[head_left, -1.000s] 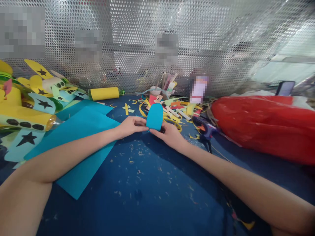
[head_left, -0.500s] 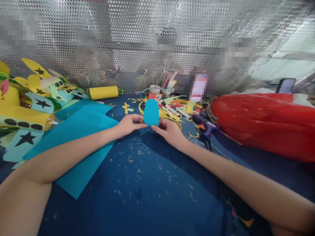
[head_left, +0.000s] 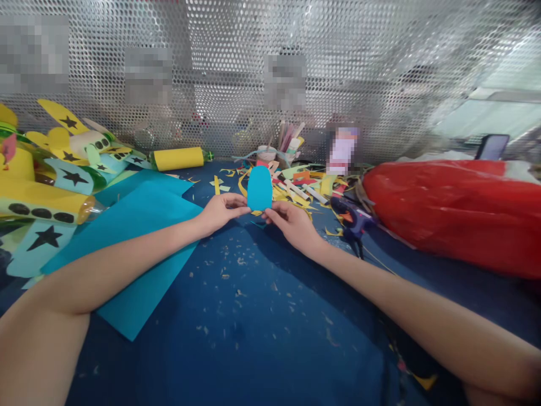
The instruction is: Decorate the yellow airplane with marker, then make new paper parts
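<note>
A small blue paper cutout (head_left: 259,188) with a rounded top stands upright between my two hands, above the blue table. My left hand (head_left: 223,212) pinches its lower left corner between thumb and fingers. At the lower right corner, my right hand (head_left: 292,223) grips the same piece. Large blue paper sheets (head_left: 147,225) lie on the table beneath and beside my left forearm. Behind the cutout spreads a heap of coloured paper scraps (head_left: 302,186).
Bottle planes covered in yellow paper (head_left: 38,194) crowd the left. A yellow-wrapped bottle (head_left: 177,159) lies at the back. A glue gun (head_left: 355,220) rests right of the scraps, beside a large red bag (head_left: 456,208). A perforated metallic screen (head_left: 228,73) stands behind.
The cutout has been raised or tilted slightly, and my right fingers have shifted from its bottom edge to the lower right corner. My left hand is nearly still.
</note>
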`<act>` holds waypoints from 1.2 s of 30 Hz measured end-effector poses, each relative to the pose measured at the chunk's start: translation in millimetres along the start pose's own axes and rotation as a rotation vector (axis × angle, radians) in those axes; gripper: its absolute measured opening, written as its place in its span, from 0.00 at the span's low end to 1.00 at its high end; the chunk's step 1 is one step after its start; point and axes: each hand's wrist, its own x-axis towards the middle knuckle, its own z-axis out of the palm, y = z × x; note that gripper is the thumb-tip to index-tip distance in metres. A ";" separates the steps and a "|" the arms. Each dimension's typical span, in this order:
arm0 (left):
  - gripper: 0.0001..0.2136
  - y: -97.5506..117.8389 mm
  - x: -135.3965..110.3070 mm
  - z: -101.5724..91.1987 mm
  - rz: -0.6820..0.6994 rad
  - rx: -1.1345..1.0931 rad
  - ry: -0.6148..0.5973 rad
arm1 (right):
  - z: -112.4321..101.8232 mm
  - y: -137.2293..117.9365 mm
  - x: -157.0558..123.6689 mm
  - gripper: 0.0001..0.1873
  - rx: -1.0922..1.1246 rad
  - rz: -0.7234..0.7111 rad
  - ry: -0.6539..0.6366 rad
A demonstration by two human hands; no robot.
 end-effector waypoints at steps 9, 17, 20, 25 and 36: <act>0.14 5.5 -1.8 0.2 -0.015 -0.120 -0.042 | -0.8 2.6 2.8 0.17 0.016 0.020 -0.019; 0.14 10.7 -4.9 -3.1 0.041 -0.004 -0.064 | -0.2 -1.4 0.7 0.17 0.027 0.018 -0.020; 0.14 8.6 -4.7 -2.9 0.013 0.025 -0.031 | -0.9 -1.2 2.0 0.19 0.081 0.039 0.002; 0.11 4.2 -4.3 -0.2 -0.037 -0.056 -0.046 | -0.8 -1.3 2.4 0.19 0.119 0.073 0.021; 0.23 6.3 -5.2 0.9 0.087 -0.020 -0.148 | -0.1 -18.3 -7.0 0.13 -0.026 -0.068 -0.149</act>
